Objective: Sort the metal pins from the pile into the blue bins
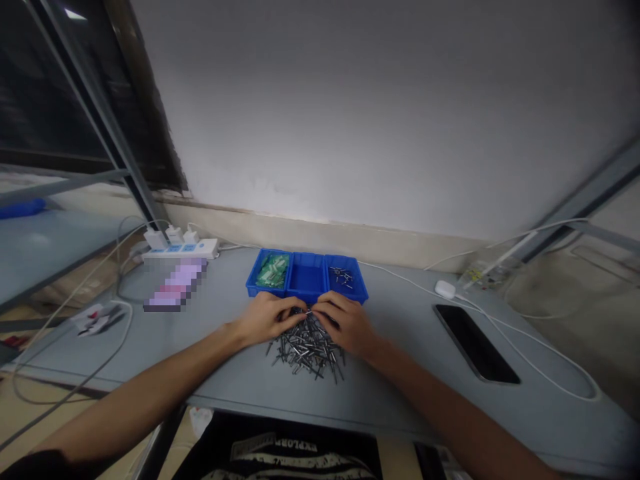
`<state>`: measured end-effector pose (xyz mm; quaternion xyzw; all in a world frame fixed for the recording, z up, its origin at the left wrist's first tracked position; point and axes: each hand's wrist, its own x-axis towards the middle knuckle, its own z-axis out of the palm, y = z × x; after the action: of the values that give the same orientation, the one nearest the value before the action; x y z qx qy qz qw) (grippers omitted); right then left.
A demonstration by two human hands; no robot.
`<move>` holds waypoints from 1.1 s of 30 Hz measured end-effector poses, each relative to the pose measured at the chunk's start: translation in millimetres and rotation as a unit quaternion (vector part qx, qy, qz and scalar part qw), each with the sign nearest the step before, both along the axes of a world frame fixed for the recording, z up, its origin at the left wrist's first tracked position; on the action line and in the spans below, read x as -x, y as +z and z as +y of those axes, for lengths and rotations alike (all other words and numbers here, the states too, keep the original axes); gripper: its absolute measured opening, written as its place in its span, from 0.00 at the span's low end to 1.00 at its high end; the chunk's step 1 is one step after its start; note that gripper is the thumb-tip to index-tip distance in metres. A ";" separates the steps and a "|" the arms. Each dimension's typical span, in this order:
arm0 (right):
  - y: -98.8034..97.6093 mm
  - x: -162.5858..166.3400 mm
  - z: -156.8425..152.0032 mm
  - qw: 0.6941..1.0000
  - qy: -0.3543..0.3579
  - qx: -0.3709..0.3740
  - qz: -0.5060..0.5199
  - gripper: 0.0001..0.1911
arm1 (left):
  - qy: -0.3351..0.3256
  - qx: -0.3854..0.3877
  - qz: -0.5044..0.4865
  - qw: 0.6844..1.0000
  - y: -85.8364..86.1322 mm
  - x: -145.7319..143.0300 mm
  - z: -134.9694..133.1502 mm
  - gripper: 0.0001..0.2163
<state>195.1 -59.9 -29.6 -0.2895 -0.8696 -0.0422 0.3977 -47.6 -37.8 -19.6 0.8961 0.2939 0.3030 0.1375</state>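
My left hand (267, 319) and my right hand (347, 325) meet fingertip to fingertip above a pile of thin metal pins (307, 350). A small shiny metal pin (309, 312) shows between the pinched fingers of both hands; its full shape is hidden. Just beyond my hands sits a blue three-part tray (306, 291). Its left compartment holds small green-and-white pieces (273, 270). The middle one shows only blue plastic. Several small metal pieces (342, 276) lie scattered in the right compartment.
A black phone (477, 343) lies at the right beside a white charger (445, 289) and its cable. On the left are a power strip (203, 249) with plugs, a pixelated purple item (177, 285) and loose cables. A wall (350, 133) rises behind the table (400, 313).
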 end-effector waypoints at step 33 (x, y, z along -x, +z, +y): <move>0.8 10.3 -5.8 0.997 0.004 0.081 0.000 0.05 | -0.036 0.030 -0.048 0.998 2.2 -0.5 -1.1 0.08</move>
<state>184.8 -65.7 -28.8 -0.3176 -0.8712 0.0296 0.3731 -47.1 -39.0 -17.4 0.8859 0.2636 0.3316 0.1893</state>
